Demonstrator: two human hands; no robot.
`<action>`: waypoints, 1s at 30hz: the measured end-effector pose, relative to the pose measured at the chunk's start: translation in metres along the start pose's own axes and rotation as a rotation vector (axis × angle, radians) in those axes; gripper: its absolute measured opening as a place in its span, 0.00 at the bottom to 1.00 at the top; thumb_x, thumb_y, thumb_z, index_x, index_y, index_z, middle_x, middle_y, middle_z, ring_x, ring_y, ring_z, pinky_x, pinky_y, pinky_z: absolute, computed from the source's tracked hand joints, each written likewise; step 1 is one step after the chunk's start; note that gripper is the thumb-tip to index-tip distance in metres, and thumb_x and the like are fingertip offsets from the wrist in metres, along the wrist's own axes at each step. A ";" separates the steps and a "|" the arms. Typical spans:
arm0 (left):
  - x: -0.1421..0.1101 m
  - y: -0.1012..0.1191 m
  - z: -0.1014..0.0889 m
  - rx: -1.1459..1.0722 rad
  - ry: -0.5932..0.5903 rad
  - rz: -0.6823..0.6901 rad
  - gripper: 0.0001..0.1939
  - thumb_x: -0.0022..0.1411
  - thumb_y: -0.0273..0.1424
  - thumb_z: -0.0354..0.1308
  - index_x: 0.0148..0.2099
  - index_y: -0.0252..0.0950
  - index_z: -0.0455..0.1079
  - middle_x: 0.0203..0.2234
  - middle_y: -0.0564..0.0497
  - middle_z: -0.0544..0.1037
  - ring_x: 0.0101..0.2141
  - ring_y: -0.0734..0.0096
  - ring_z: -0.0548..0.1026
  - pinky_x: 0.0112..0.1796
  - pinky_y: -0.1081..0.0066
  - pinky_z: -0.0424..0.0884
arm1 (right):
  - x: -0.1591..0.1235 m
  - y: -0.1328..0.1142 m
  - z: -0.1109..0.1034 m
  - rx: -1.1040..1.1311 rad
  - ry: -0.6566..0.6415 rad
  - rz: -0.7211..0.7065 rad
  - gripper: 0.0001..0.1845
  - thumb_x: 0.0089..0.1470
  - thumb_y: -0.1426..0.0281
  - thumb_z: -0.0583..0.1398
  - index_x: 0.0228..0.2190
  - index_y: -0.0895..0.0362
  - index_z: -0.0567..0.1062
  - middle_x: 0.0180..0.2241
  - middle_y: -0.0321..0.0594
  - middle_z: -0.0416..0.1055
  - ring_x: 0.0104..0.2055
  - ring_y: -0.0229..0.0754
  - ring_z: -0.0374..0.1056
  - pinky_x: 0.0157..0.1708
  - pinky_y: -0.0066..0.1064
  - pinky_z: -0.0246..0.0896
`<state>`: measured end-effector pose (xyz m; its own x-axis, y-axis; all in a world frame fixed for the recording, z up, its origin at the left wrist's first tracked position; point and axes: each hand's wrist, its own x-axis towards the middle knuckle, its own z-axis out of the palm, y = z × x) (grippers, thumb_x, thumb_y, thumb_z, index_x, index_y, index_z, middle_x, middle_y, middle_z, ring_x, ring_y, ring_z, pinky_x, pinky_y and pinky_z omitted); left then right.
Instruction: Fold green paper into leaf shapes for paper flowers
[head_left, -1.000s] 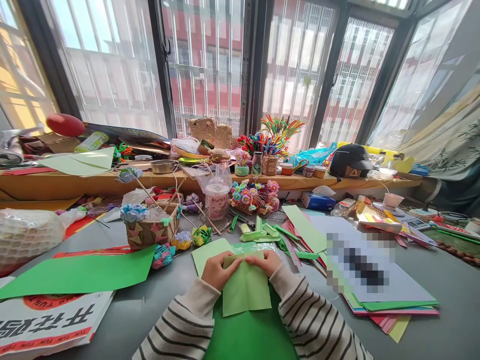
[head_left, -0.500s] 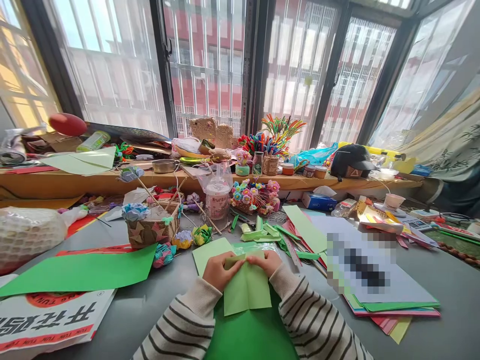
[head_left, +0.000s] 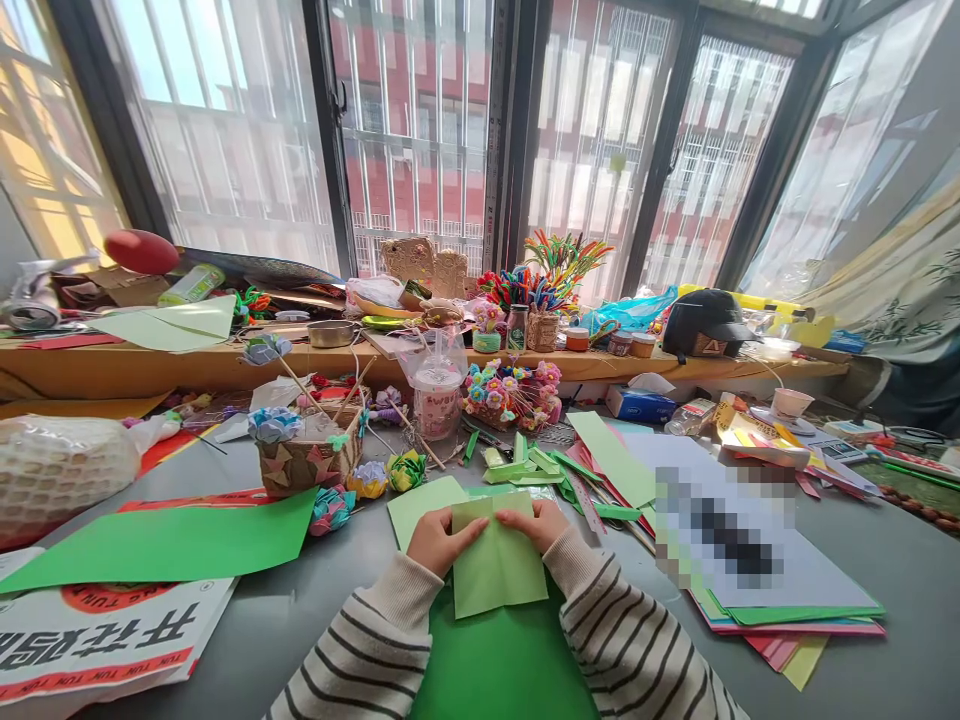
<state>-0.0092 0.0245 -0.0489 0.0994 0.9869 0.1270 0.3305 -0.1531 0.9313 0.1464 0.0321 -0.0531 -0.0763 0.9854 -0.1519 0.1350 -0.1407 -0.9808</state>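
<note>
Between my two hands is a light green sheet of paper (head_left: pixel 499 580) with a crease down its middle. My left hand (head_left: pixel 442 537) pinches it near the upper left side, thumb on top and fingers behind. My right hand (head_left: pixel 538 524) pinches its upper right side the same way, the thumb tips close to the crease. Below the sheet lies a darker green surface (head_left: pixel 495 670). Another light green sheet (head_left: pixel 420 505) rests on the table just beyond my left hand. Green paper scraps (head_left: pixel 525 465) lie past my fingers.
On the left are a bright green sheet (head_left: pixel 165 540), a printed bag (head_left: pixel 112 640) and a basket with paper flowers (head_left: pixel 307 465). A lidded cup (head_left: pixel 437 400) stands behind my hands. To the right lies a stack of coloured paper (head_left: pixel 795 540), with a tissue box (head_left: pixel 639 403) behind it.
The paper's upper part, folded toward me before, now stands more upright and flatter above my thumbs. Both hands still pinch it in nearly the same place.
</note>
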 end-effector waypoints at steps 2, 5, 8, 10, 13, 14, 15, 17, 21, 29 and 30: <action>0.000 0.000 0.000 0.040 0.015 0.024 0.19 0.38 0.42 0.55 0.26 0.29 0.71 0.21 0.47 0.75 0.23 0.68 0.69 0.22 0.73 0.65 | -0.001 -0.001 0.001 0.046 -0.012 0.014 0.16 0.27 0.61 0.61 0.18 0.61 0.71 0.18 0.39 0.69 0.21 0.38 0.64 0.23 0.29 0.59; -0.001 0.001 0.001 0.114 0.043 0.064 0.19 0.39 0.42 0.53 0.25 0.29 0.70 0.19 0.48 0.74 0.21 0.69 0.69 0.21 0.74 0.63 | -0.002 -0.003 0.002 0.099 -0.010 0.010 0.13 0.27 0.62 0.62 0.18 0.60 0.71 0.18 0.37 0.69 0.20 0.37 0.64 0.22 0.28 0.58; -0.002 0.004 0.001 0.179 0.068 0.096 0.18 0.41 0.43 0.52 0.23 0.30 0.69 0.17 0.50 0.73 0.20 0.70 0.68 0.20 0.75 0.62 | -0.002 -0.003 0.003 0.138 -0.006 0.033 0.12 0.27 0.64 0.62 0.16 0.60 0.71 0.16 0.36 0.68 0.18 0.35 0.62 0.21 0.27 0.58; -0.003 0.006 0.001 0.204 0.078 0.115 0.18 0.42 0.43 0.51 0.23 0.31 0.69 0.17 0.51 0.72 0.20 0.71 0.67 0.20 0.75 0.62 | -0.001 -0.003 0.003 0.157 -0.010 0.052 0.11 0.27 0.65 0.62 0.15 0.60 0.70 0.15 0.35 0.67 0.17 0.34 0.61 0.20 0.26 0.57; -0.005 0.008 0.000 0.215 0.079 0.133 0.18 0.42 0.42 0.50 0.23 0.31 0.69 0.17 0.50 0.73 0.21 0.71 0.68 0.20 0.75 0.63 | 0.000 -0.002 0.003 0.190 -0.018 0.065 0.10 0.26 0.65 0.62 0.15 0.60 0.70 0.15 0.35 0.66 0.16 0.34 0.61 0.20 0.26 0.57; -0.005 0.008 0.000 0.218 0.080 0.135 0.18 0.42 0.42 0.51 0.23 0.31 0.69 0.17 0.50 0.73 0.21 0.70 0.68 0.20 0.75 0.63 | 0.000 -0.002 0.003 0.195 -0.017 0.072 0.10 0.26 0.65 0.62 0.15 0.60 0.70 0.15 0.35 0.66 0.17 0.34 0.61 0.20 0.26 0.58; -0.005 0.008 0.000 0.220 0.082 0.137 0.18 0.42 0.42 0.51 0.23 0.31 0.69 0.18 0.50 0.73 0.21 0.70 0.68 0.20 0.75 0.63 | 0.000 -0.002 0.003 0.196 -0.015 0.080 0.10 0.26 0.65 0.62 0.15 0.60 0.70 0.15 0.35 0.67 0.17 0.35 0.61 0.20 0.27 0.58; -0.005 0.008 0.000 0.226 0.087 0.136 0.17 0.42 0.42 0.51 0.23 0.31 0.69 0.17 0.50 0.73 0.21 0.70 0.68 0.20 0.75 0.63 | 0.001 -0.002 0.003 0.188 -0.008 0.094 0.11 0.26 0.65 0.62 0.14 0.60 0.70 0.14 0.35 0.67 0.17 0.35 0.62 0.21 0.27 0.58; -0.004 0.006 0.001 0.177 0.079 0.111 0.17 0.41 0.42 0.52 0.24 0.31 0.70 0.17 0.50 0.73 0.21 0.69 0.69 0.21 0.74 0.64 | 0.000 -0.002 0.003 0.165 -0.003 0.090 0.12 0.25 0.64 0.62 0.15 0.60 0.70 0.14 0.35 0.67 0.17 0.35 0.62 0.20 0.27 0.58; -0.001 0.001 0.002 0.033 0.029 0.017 0.18 0.39 0.42 0.54 0.26 0.30 0.70 0.20 0.48 0.74 0.22 0.69 0.69 0.21 0.73 0.65 | -0.006 -0.006 0.004 -0.043 0.024 -0.098 0.16 0.29 0.60 0.61 0.20 0.60 0.72 0.20 0.37 0.70 0.24 0.40 0.65 0.23 0.27 0.60; -0.001 0.001 0.003 0.074 0.036 0.048 0.18 0.40 0.42 0.53 0.24 0.30 0.70 0.19 0.49 0.74 0.21 0.70 0.68 0.20 0.74 0.64 | -0.006 -0.006 0.005 -0.048 0.023 -0.103 0.16 0.29 0.60 0.60 0.21 0.60 0.72 0.20 0.38 0.70 0.24 0.40 0.65 0.23 0.27 0.60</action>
<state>-0.0066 0.0236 -0.0489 0.0835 0.9794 0.1839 0.3949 -0.2020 0.8962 0.1414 0.0268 -0.0470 -0.0699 0.9964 -0.0476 0.1753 -0.0347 -0.9839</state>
